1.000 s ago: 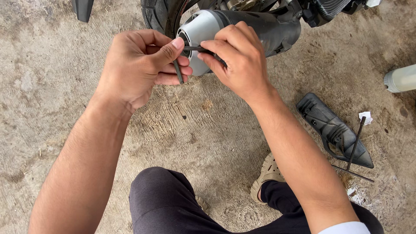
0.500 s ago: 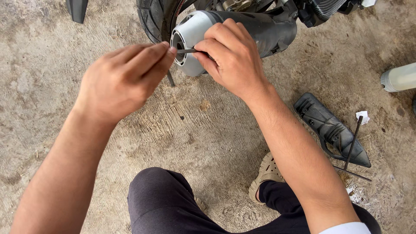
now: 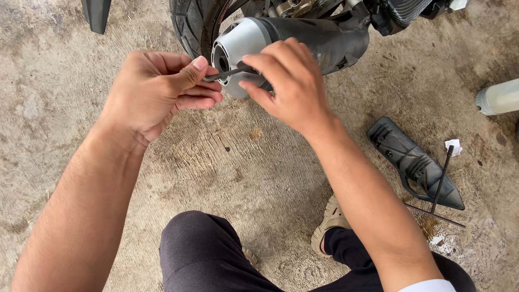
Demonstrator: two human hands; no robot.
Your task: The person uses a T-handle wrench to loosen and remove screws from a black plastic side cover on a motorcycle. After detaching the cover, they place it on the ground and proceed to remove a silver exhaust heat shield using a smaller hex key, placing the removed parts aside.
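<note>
Head view: left hand [image 3: 157, 89] pinches one end of a thin hex key [image 3: 226, 73], fingers curled shut. Right hand [image 3: 289, 86] grips the other end, fingers closed around it. Key sits at the silver exhaust tip [image 3: 238, 46], beside the tyre [image 3: 189, 21]. Black cover [image 3: 413, 162] lies apart on the concrete floor [image 3: 259, 162].
</note>
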